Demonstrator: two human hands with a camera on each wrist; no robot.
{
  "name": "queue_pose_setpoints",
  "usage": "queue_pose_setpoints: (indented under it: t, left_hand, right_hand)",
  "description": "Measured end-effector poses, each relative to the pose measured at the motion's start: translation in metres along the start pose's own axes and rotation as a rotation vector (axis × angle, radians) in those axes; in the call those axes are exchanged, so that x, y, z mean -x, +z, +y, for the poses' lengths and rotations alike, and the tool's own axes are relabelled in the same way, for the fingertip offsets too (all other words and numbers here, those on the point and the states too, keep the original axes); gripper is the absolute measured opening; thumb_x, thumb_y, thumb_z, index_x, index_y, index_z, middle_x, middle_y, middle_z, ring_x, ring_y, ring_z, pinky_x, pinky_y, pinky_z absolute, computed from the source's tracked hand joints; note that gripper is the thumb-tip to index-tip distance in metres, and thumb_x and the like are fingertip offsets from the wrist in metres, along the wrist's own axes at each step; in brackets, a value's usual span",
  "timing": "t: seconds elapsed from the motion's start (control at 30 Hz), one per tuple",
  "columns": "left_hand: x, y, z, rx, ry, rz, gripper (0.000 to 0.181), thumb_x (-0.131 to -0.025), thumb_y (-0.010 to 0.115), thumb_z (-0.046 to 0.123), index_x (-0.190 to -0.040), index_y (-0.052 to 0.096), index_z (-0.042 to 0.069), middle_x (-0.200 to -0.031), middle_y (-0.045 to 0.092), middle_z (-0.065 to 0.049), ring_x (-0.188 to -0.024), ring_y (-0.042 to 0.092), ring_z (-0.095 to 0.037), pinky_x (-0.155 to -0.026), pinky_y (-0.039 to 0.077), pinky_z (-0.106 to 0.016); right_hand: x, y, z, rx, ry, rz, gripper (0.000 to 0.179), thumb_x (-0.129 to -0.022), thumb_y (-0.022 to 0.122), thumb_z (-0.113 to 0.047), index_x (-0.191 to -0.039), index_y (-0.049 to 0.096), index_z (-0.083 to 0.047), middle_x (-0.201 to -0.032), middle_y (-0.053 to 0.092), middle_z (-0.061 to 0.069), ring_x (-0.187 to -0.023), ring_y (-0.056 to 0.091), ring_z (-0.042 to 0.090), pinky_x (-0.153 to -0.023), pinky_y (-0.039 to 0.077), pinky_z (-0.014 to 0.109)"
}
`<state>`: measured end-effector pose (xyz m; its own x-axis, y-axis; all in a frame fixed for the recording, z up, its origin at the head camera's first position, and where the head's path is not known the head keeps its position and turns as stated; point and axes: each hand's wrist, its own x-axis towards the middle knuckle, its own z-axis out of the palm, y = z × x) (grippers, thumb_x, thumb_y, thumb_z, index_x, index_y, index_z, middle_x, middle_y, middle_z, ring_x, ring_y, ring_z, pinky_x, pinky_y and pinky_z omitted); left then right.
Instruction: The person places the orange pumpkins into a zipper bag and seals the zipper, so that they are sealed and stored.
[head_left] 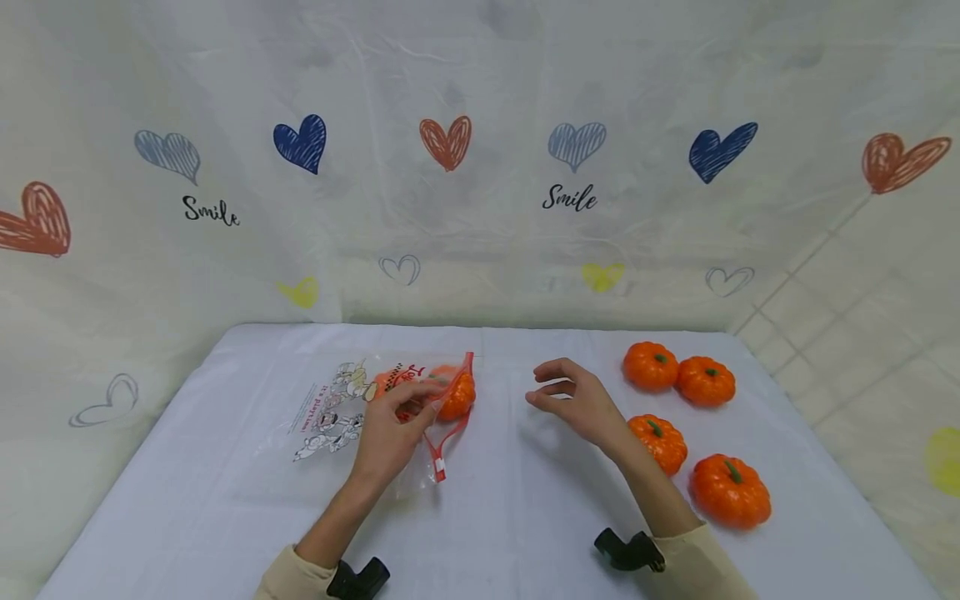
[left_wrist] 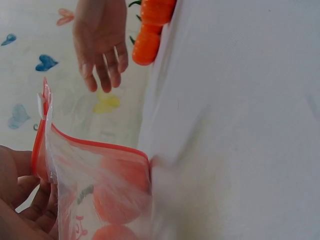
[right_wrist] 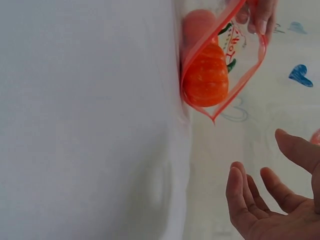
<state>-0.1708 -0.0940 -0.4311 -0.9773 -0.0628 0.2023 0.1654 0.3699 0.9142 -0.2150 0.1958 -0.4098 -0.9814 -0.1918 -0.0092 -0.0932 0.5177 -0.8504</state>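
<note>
A clear plastic zip bag (head_left: 337, 417) with a red zip edge and printed cartoon figures lies on the table, its mouth facing right. My left hand (head_left: 393, 429) pinches the upper side of that mouth, holding it raised. Inside the bag are small orange pumpkins; one pumpkin (right_wrist: 206, 77) sits right at the opening, as the right wrist view shows. A white slider (left_wrist: 41, 106) is on the red zip. To the right of the bag my right hand (head_left: 576, 402) hovers over the table, fingers loosely bent and holding nothing.
Several more orange pumpkins stand on the right side: a back pair with one pumpkin (head_left: 707, 382) touching its neighbour, and nearer ones, including a large pumpkin (head_left: 730, 492). A white cloth (head_left: 510, 517) covers the table. Behind hangs a sheet (head_left: 495, 225) printed with hearts.
</note>
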Motion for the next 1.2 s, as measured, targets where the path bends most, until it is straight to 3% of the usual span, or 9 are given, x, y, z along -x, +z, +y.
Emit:
queue_pose_setpoints:
  t: [0.4,0.7,0.87,1.07,1.2]
  left_hand:
    - [0.000,-0.001,0.001,0.002,0.006,0.001,0.024,-0.096,0.075,0.013,-0.116,0.079,0.025,-0.111,0.074,0.000,-0.095,0.059,-0.019,-0.080,0.050,-0.018]
    - [-0.001,0.000,0.000,0.012,0.011,-0.003,0.024,-0.095,0.076,0.014,-0.116,0.079,0.026,-0.104,0.073,0.000,-0.096,0.059,-0.019,-0.081,0.050,-0.017]
    - [-0.001,0.001,0.000,0.015,0.011,-0.006,0.024,-0.095,0.076,0.014,-0.115,0.079,0.027,-0.103,0.073,0.000,-0.096,0.059,-0.019,-0.081,0.051,-0.018]
    - [-0.001,0.001,0.000,0.011,0.008,-0.006,0.024,-0.095,0.076,0.014,-0.115,0.079,0.026,-0.104,0.073,0.000,-0.096,0.059,-0.019,-0.080,0.051,-0.017]
    - [-0.001,0.000,0.000,0.009,0.006,-0.008,0.024,-0.095,0.076,0.014,-0.116,0.079,0.026,-0.106,0.074,0.001,-0.096,0.059,-0.019,-0.080,0.051,-0.017]
  right_hand:
    - [0.014,-0.021,0.000,-0.017,0.057,0.003,0.054,-0.092,0.078,-0.046,-0.136,0.059,-0.021,-0.143,0.060,0.009,-0.123,0.066,0.023,-0.104,0.055,0.045]
    - [0.019,-0.034,0.000,0.030,-0.036,0.013,0.052,-0.095,0.075,-0.040,-0.137,0.059,-0.013,-0.140,0.062,0.012,-0.121,0.068,0.026,-0.100,0.059,0.039]
    - [0.022,-0.046,0.003,0.047,-0.041,-0.002,0.054,-0.095,0.075,-0.042,-0.138,0.059,-0.014,-0.140,0.062,0.011,-0.122,0.069,0.026,-0.099,0.059,0.036]
    - [0.025,-0.065,0.006,0.072,-0.026,-0.015,0.053,-0.095,0.074,-0.044,-0.137,0.059,-0.015,-0.138,0.063,0.008,-0.126,0.066,0.028,-0.102,0.058,0.042]
    - [0.028,-0.074,0.006,0.093,-0.027,-0.027,0.053,-0.096,0.074,-0.043,-0.137,0.058,-0.013,-0.139,0.063,0.009,-0.127,0.066,0.029,-0.099,0.058,0.034]
